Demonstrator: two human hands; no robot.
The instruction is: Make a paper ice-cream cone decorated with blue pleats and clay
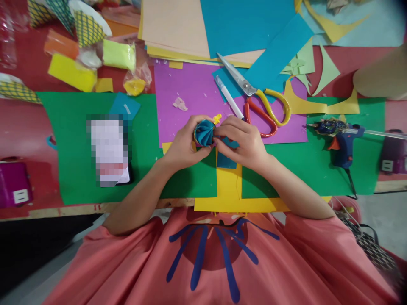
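Your pink shirt (127, 258) is foremost. Your left hand (182, 148): grip holding pleated blue paper (204, 133). Your right hand (243, 140): grip narrow, pinching its edge. Scissors (237, 76) beyond.

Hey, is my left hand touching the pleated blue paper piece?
Touching. The head view shows the left hand curled around the pleated blue paper piece, holding it between thumb and fingers.

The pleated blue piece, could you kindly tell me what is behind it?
Past the pleated blue piece, the purple sheet shows, and a small yellow bit sits near the piece's upper edge. The piece covers whatever lies directly behind.
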